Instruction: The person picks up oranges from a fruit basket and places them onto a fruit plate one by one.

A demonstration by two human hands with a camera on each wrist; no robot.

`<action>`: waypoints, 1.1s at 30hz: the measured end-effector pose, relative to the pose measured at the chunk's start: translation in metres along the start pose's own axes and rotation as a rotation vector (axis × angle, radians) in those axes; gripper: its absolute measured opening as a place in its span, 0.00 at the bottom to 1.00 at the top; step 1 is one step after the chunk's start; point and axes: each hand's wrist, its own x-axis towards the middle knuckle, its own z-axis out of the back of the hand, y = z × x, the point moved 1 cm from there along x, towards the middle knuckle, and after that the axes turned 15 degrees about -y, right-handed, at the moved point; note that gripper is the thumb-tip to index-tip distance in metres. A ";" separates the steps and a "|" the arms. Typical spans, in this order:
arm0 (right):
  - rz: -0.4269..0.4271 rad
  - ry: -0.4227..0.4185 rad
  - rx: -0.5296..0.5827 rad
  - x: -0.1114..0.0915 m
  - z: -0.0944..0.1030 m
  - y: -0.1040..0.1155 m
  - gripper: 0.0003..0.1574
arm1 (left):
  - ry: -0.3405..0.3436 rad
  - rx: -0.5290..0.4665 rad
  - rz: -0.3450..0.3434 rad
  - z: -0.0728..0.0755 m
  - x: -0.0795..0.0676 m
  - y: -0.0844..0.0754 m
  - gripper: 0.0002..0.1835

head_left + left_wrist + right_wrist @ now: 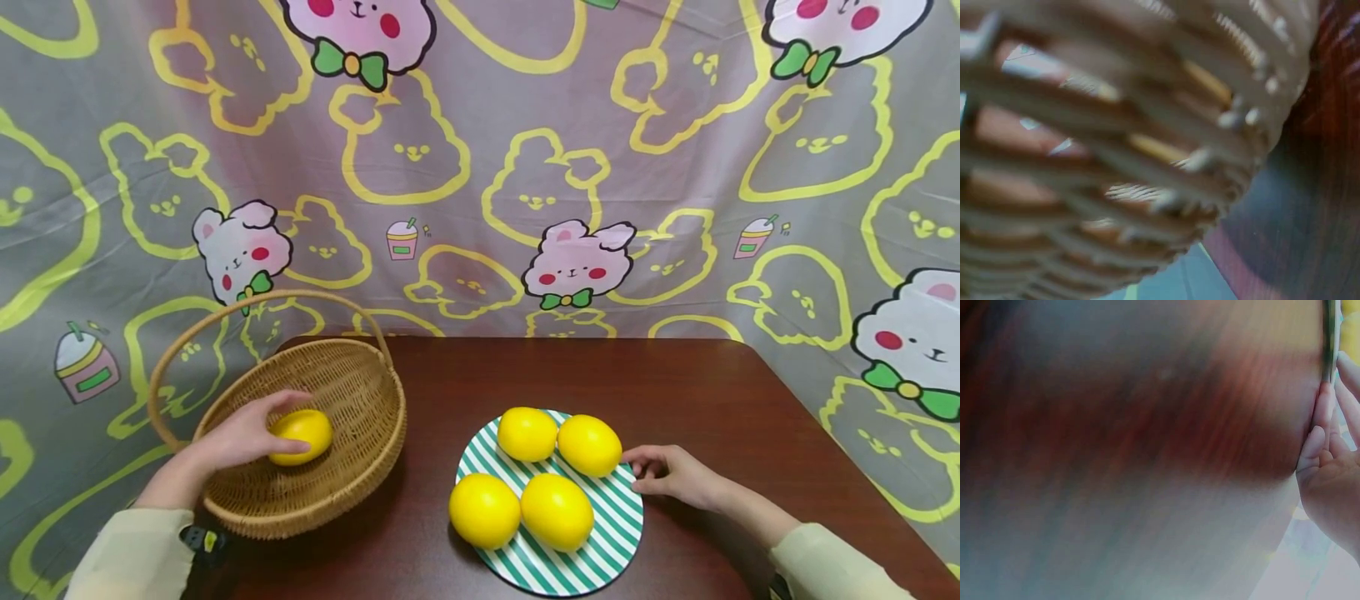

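Observation:
Inside a tan wicker basket (352,379) at the left, my left hand (251,429) grips a yellow lemon (309,435), thumb across its front and fingers over its far side. The lemon lies low against the woven wall. To the right, several lemons (557,511) rest on a round green-and-white striped plate (517,575). My right hand (675,475) holds the plate's right rim between thumb and bent fingers. In the right wrist view, fingertips of the right hand (1332,469) meet the thin rim. Blurred basket weave (1116,144) hides most of the left hand in the left wrist view.
The basket's arched handle (277,296) rises above its far side. Both basket and plate stand on a dark brown wooden table (555,371). A cartoon-printed curtain (465,167) hangs close behind the table and along both sides.

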 end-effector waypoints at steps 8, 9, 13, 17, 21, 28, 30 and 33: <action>0.011 0.002 0.009 0.000 0.000 0.001 0.25 | 0.043 -0.021 -0.021 -0.006 0.000 0.011 0.38; 0.010 0.003 0.009 0.000 0.000 0.001 0.25 | 0.050 -0.031 -0.019 -0.006 0.000 0.012 0.38; 0.001 0.000 0.000 -0.001 0.000 0.002 0.25 | 0.107 -0.069 0.005 -0.009 0.001 0.014 0.39; 0.002 -0.003 -0.008 -0.001 0.000 0.001 0.25 | 0.199 -0.103 0.024 -0.014 0.000 0.017 0.39; -0.003 -0.004 -0.011 -0.001 0.000 0.000 0.25 | 0.259 -0.108 0.045 -0.019 -0.003 0.018 0.42; -0.009 -0.003 -0.004 -0.001 -0.001 0.001 0.25 | 0.264 -0.088 0.045 -0.021 -0.006 0.019 0.46; -0.015 -0.004 -0.002 -0.001 -0.001 0.001 0.25 | 0.266 -0.091 0.041 -0.021 -0.006 0.018 0.46; -0.021 -0.008 -0.007 -0.001 -0.001 0.001 0.25 | 0.265 -0.098 0.037 -0.021 -0.005 0.018 0.45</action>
